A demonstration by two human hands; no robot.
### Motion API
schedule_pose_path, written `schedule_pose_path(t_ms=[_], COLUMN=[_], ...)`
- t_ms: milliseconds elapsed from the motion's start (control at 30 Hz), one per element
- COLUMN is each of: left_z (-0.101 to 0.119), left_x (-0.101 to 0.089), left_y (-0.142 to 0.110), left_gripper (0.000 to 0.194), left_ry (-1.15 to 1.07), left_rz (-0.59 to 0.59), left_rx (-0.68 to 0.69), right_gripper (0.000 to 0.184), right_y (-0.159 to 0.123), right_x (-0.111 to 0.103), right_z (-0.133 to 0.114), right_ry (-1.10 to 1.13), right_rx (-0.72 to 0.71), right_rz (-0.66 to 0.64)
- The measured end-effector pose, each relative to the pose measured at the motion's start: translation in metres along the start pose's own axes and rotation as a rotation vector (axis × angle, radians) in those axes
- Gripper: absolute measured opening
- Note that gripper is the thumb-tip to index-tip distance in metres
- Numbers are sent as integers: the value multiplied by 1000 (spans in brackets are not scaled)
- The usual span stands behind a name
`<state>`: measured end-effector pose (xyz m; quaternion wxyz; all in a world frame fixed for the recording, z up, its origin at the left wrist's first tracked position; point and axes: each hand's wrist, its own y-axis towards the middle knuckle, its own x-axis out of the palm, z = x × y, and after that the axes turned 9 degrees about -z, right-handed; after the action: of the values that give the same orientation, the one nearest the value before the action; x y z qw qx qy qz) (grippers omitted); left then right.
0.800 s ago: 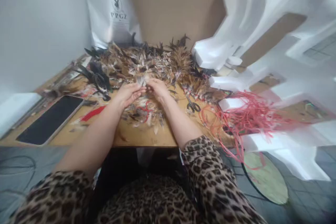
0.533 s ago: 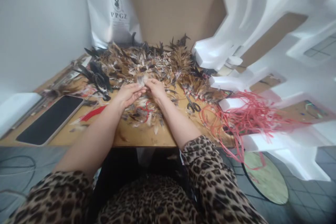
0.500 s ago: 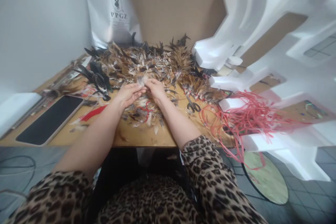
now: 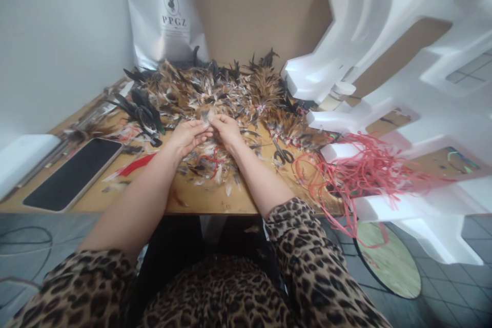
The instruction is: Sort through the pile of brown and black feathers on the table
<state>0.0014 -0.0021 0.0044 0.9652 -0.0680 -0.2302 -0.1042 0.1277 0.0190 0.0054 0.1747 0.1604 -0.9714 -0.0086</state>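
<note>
Both hands meet over the middle of the wooden table (image 4: 134, 195). Between their fingertips is a small greyish feather (image 4: 205, 115). My left hand (image 4: 190, 137) pinches it from the left with thumb and forefinger, the other fingers curled beneath. From the right, my right hand (image 4: 226, 129) pinches it too, its thumb and forefinger pressed together. Just behind the hands spreads a big heap of brown, black and white feathers (image 4: 184, 89). Loose small feathers (image 4: 196, 170) and a thin red strip (image 4: 216, 160) lie on the table below my hands.
To the right lie black scissors (image 4: 283, 155) and a tangle of red ribbons (image 4: 369, 169) on white foam packing (image 4: 392, 210). A phone (image 4: 75, 174) and a red bundle (image 4: 138, 165) are at left. Behind stand a printed white bag (image 4: 172, 36) and long black feathers (image 4: 140, 113).
The fingertips have shifted very slightly around the feather. Otherwise hands and table look the same.
</note>
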Motion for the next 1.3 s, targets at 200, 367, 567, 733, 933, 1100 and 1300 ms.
schedule_pose_path(t_ms=[200,367,567,733,933,1100,1300], left_z=[-2,-4,-4,-1,0,-2,1], left_x=[-3,-3,-4,-4,-4,-5,-4], left_y=[3,4,3,2,1,1,0], left_gripper=[6,5,8,9,11,11,9], left_ry=[-30,-33,2,-69,-143,-124,-91], left_rz=[-22,-26,-15,29,63,32,83], left_rx=[26,25,28,13,-26,-73,-34], right_gripper=[19,19,25,24,18,15,18], right_y=[2,2,1,0,-9,-16,-10], right_x=[-1,-1,-4,-11,-12,-10,-16], right_z=[3,5,2,-4,-9,-12,-8], right_ry=[-71,-28,-18,-301,-1004,-1258,-1198], right_rx=[-52,-63,-17,-154,-334,-374,-378], right_rz=[-7,-20,-46,-97,-161,-164,-153])
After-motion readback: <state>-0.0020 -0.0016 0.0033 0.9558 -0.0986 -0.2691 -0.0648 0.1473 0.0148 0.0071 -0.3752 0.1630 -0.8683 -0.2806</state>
